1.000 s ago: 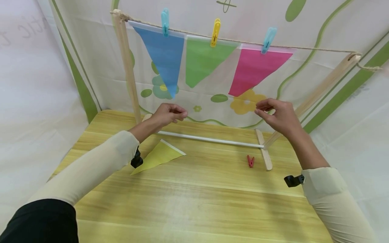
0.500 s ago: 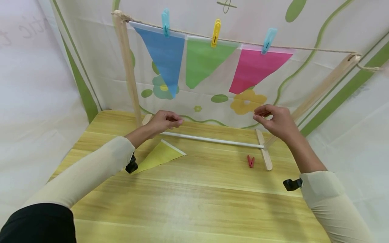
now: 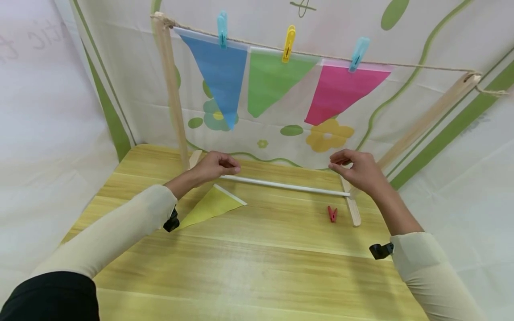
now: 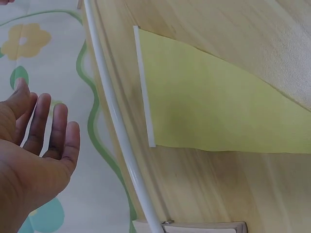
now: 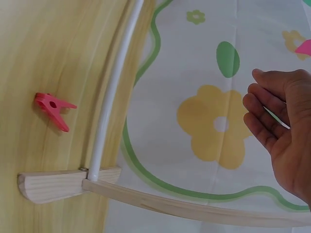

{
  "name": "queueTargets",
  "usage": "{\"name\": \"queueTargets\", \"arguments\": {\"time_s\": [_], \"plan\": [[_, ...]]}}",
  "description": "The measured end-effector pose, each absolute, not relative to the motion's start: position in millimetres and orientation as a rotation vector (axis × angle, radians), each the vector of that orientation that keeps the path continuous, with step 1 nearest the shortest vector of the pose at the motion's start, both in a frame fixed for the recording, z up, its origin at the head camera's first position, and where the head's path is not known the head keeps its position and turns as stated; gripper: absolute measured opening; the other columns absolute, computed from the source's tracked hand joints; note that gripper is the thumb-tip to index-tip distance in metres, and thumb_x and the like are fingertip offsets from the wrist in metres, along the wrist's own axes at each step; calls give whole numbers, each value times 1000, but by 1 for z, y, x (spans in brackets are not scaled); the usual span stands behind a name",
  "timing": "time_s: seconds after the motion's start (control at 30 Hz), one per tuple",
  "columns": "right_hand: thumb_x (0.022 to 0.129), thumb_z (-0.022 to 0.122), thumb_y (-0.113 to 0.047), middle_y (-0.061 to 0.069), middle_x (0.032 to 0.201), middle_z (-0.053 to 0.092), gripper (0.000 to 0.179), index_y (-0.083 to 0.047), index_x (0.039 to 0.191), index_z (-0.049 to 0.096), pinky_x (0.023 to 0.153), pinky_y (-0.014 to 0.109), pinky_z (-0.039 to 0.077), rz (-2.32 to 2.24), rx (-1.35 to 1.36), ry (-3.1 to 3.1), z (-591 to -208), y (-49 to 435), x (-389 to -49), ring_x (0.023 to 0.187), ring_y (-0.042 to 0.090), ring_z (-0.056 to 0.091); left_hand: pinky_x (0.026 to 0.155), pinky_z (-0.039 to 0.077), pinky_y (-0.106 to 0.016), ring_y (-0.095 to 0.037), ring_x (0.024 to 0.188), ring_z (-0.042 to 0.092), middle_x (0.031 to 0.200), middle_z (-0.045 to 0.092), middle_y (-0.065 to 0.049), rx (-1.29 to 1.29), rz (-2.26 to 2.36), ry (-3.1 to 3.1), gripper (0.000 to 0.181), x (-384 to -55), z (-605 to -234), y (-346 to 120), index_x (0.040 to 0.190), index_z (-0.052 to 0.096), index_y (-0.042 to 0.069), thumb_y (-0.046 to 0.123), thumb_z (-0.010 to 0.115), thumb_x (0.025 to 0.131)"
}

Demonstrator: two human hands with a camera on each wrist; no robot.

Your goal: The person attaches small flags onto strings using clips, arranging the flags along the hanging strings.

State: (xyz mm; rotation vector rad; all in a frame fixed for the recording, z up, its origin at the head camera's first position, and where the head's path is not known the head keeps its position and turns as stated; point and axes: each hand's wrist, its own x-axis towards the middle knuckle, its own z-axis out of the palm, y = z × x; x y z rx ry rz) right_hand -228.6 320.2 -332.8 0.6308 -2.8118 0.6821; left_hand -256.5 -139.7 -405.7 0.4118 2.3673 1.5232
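Observation:
My left hand [image 3: 214,167] hovers over the white rod at the left, its fingers loosely bent with nothing in them. Below it on the table lies a yellow triangular flag [image 4: 204,97] with a white strip along one edge. My right hand [image 3: 357,169] hangs in the air at the right, fingers relaxed and holding nothing. A red clothespin [image 5: 54,110] lies on the table below that hand. On the twine above hang a blue flag [image 3: 225,71], a green flag [image 3: 277,78] and a pink flag [image 3: 341,91], each clipped by a clothespin: light blue [image 3: 222,30], yellow [image 3: 288,43], light blue [image 3: 359,53].
Two wooden posts, left [image 3: 170,89] and right [image 3: 433,113], hold the twine [image 3: 425,67]. A white rod [image 3: 281,184] joins their wooden feet near the back of the wooden table [image 3: 257,263]. A printed white cloth stands behind.
Both hands have sunk from below the hanging flags toward the table, the left drifting slightly left first. The pink flag's tip swayed slightly. The yellow flag and red clothespin stayed put.

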Motion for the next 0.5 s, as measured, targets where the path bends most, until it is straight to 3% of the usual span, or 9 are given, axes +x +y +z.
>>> {"name": "queueTargets", "arguments": {"time_s": [0.13,0.33,0.5], "plan": [[110,78,-23,14,114,85,21,-8,123,82,85,39,61,693,604,-2877,-340,321,-228,104,33,79,92,61,-31,-29,111,73,125,80,-16,444,1485,2389,25,-257,-410,-143,129,80,2,19,76,112],[111,76,-25,16,122,83,25,-7,128,80,95,56,63,710,573,-2952,-353,324,-227,111,37,78,113,60,-57,-30,116,74,129,79,-20,450,1428,2388,29,-257,-419,-145,131,79,-1,20,76,111],[111,75,-26,17,125,82,27,-7,131,79,97,57,62,754,547,-2992,-363,327,-224,115,38,76,113,57,-61,-32,117,73,127,79,-19,429,1394,2388,29,-256,-427,-149,130,79,0,22,76,112]]}}
